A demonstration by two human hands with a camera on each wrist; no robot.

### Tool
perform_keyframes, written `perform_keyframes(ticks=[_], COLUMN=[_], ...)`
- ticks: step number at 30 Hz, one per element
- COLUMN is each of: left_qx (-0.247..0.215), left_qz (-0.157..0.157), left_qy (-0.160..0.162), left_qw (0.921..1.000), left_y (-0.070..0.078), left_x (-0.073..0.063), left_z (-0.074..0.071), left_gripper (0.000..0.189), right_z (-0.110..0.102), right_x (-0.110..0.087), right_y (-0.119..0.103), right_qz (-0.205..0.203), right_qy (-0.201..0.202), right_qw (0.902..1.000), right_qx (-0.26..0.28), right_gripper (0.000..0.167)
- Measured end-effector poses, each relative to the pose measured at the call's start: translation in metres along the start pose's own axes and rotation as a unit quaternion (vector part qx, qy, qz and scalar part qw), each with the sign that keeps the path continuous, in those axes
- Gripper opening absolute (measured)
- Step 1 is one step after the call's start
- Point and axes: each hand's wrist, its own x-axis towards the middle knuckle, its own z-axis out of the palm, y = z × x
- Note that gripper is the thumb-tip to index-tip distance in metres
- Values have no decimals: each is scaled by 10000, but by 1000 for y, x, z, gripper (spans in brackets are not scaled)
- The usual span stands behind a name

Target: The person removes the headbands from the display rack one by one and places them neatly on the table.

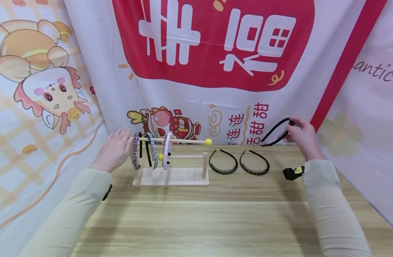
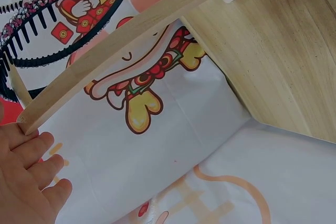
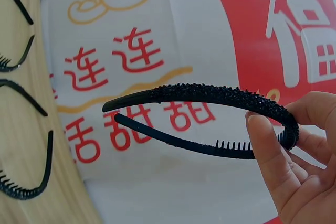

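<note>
My right hand (image 1: 304, 137) pinches a black headband (image 3: 210, 95) by its curved middle, above the table. That band has a rough sparkling outer face, comb teeth inside and both tips pointing left in the right wrist view. At the left, my left hand (image 1: 116, 150) rests its extended fingertips against the upper end of the wooden rack (image 1: 171, 181). On the rack's upper bar hang a purple-pink glittery headband (image 1: 135, 151), a silver glittery headband (image 1: 153, 153) and a pale pink headband (image 1: 166, 151). In the left wrist view, the rack's upright (image 2: 121, 43) runs up to my fingertips.
Two more black toothed headbands, one nearer the rack (image 1: 223, 172) and one to its right (image 1: 255, 172), lie on the wooden table (image 1: 196, 221). A yellow ball (image 1: 208, 142) caps the upper bar. Printed cloth (image 1: 215, 82) hangs behind and at both sides.
</note>
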Motion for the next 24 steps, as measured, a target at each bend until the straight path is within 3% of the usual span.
perform_keyframes(ticks=[11,24], left_qx=[18,21], left_qz=[-34,-84], left_qy=[-56,-122], left_qw=[10000,9999], left_y=[0,1], left_x=[0,-1], left_z=[-1,-1], left_gripper=[54,55], right_z=[-14,-27], right_x=[0,-2], right_y=[24,49], right_qz=[-8,198], right_qy=[-56,33], right_qw=[9968,9934], right_qx=[800,1129], right_gripper=[55,59])
